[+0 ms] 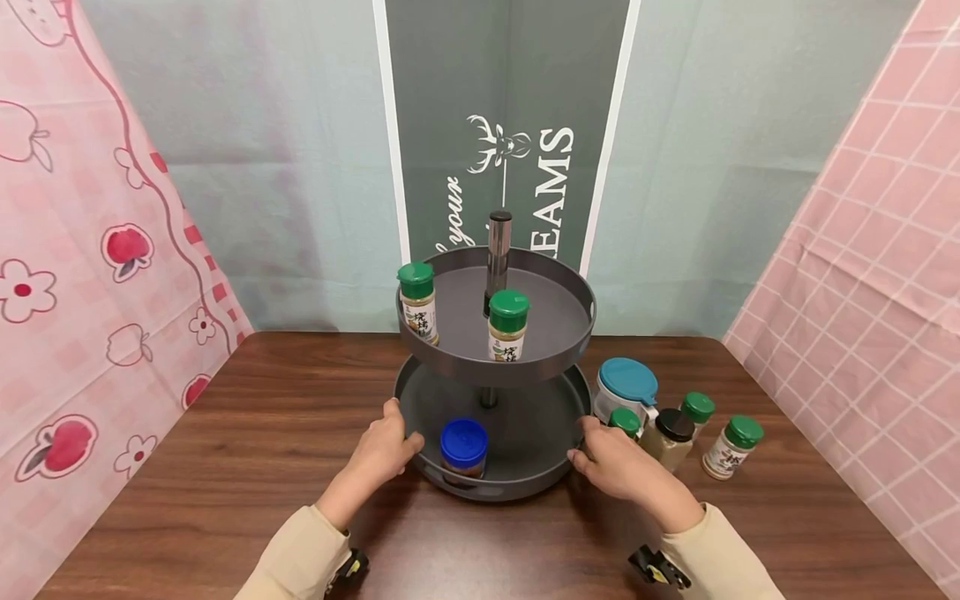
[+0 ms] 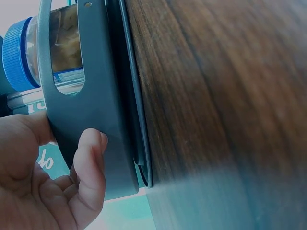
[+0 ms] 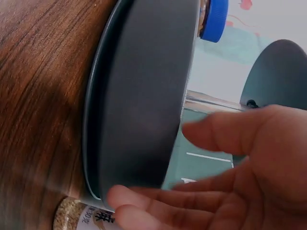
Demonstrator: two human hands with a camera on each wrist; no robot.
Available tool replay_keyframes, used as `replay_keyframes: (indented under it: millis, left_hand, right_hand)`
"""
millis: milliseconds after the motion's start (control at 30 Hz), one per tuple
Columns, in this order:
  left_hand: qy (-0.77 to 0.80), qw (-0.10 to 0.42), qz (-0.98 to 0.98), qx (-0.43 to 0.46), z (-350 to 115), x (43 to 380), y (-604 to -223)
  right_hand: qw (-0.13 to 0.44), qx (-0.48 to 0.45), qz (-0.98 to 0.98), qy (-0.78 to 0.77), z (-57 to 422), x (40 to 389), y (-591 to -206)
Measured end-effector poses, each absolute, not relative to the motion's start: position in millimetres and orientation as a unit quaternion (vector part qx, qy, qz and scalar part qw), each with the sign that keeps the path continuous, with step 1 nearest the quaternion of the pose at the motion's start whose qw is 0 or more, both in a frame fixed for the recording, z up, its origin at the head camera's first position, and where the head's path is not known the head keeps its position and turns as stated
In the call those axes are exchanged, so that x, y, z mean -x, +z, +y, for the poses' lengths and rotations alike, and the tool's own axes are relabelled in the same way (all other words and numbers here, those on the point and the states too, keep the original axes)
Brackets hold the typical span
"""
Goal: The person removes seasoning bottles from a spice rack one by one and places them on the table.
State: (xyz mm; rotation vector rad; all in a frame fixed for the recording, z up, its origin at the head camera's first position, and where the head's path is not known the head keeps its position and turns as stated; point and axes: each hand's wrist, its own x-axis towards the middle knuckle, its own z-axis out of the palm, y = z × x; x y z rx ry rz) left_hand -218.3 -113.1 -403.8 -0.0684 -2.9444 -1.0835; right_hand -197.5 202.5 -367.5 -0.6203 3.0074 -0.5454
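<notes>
A dark grey two-tier round rack (image 1: 487,492) stands on the table, a shiny post rising through its middle. My left hand (image 1: 382,450) pinches the lower tray's rim at its left side; in the left wrist view the thumb goes over the rim and a bent finger (image 2: 93,158) lies on the outer wall. At the right side, my right hand (image 1: 618,462) has its thumb at the rim and its fingers (image 3: 163,203) fairly straight beside the wall. A blue-lidded jar (image 1: 463,446) stands in the lower tray. Two green-capped seasoning bottles (image 1: 418,304) stand on the upper tray.
To the right of the rack stand a blue-lidded clear pitcher (image 1: 628,382), a black-capped jar (image 1: 670,442) and several green-capped bottles, one of them (image 1: 731,450) farthest right. The brown wooden table (image 1: 300,400) meets hanging cloths at its back and sides.
</notes>
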Motion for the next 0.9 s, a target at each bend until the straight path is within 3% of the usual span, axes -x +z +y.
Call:
replay_keyframes:
  millis: [333, 533, 900]
  left_hand:
    - [-0.346, -0.002, -0.938, 0.021, -114, 219, -403]
    - [-0.348, -0.002, -0.937, 0.022, -113, 218, -403]
    - [-0.35, -0.001, -0.936, 0.03, -113, 214, -404]
  right_hand:
    - [0.01, 0.074, 0.981, -0.179, 185, 210, -375]
    - [0.041, 0.025, 0.975, -0.215, 182, 214, -379]
    - [0.055, 0.001, 0.97, -0.235, 182, 216, -382]
